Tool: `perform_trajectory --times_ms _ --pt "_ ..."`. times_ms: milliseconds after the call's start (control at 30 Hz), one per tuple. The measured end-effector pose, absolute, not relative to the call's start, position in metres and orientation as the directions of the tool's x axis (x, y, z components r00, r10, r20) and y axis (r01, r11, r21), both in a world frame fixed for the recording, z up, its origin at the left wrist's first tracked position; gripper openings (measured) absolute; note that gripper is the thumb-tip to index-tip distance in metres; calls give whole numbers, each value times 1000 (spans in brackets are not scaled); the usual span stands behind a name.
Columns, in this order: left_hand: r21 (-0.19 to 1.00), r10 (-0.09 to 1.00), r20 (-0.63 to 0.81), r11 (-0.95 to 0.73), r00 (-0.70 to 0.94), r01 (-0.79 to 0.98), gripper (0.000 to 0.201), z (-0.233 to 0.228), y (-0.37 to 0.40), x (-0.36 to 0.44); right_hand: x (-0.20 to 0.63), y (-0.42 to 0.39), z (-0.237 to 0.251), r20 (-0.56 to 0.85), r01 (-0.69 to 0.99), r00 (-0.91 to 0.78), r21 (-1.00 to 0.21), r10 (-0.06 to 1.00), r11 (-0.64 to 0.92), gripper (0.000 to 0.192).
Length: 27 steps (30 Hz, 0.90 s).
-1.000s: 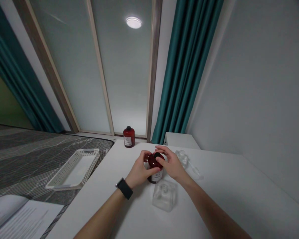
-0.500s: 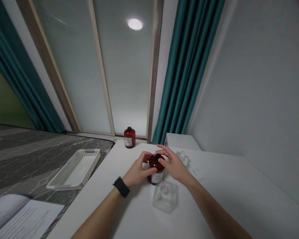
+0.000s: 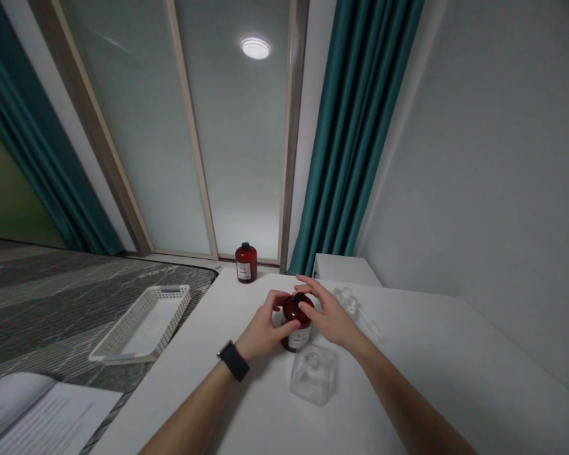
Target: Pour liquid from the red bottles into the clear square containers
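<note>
A dark red bottle (image 3: 296, 317) with a white label and a black cap stands on the white table (image 3: 455, 373). My left hand (image 3: 264, 327) grips its body from the left. My right hand (image 3: 327, 313) rests its fingers on the black cap at the top. A clear square glass bottle (image 3: 313, 374) sits just in front of the red one, close to my right wrist. A watch is on my left wrist.
A second dark red bottle (image 3: 245, 262) stands at the table's far edge by the window. A clear pump piece (image 3: 353, 303) lies right of my hands. A white basket tray (image 3: 142, 323) and an open book (image 3: 38, 414) lie on the grey bed at left.
Both hands stay on the red bottle; the fingers of my right hand have shifted slightly around the cap.
</note>
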State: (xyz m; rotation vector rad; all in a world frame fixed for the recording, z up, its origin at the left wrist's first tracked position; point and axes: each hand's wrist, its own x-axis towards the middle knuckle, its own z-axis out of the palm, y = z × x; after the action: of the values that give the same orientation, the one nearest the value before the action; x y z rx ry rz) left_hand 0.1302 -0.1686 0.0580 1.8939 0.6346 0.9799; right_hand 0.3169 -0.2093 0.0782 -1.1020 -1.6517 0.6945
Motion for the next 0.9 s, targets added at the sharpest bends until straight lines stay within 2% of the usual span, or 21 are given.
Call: perform_trajectory --times_ms 267,433,900 --pt "910 725 335 -415 602 -7 43 56 -163 129 328 -212 89 379 359 -191 -832 905 424 54" --pt "914 720 340 -406 605 -30 42 54 -164 130 326 -211 85 385 347 -178 -837 906 424 65" --pt "895 753 363 -446 550 20 43 56 -173 135 314 -219 87 413 440 -67 -805 908 398 59"
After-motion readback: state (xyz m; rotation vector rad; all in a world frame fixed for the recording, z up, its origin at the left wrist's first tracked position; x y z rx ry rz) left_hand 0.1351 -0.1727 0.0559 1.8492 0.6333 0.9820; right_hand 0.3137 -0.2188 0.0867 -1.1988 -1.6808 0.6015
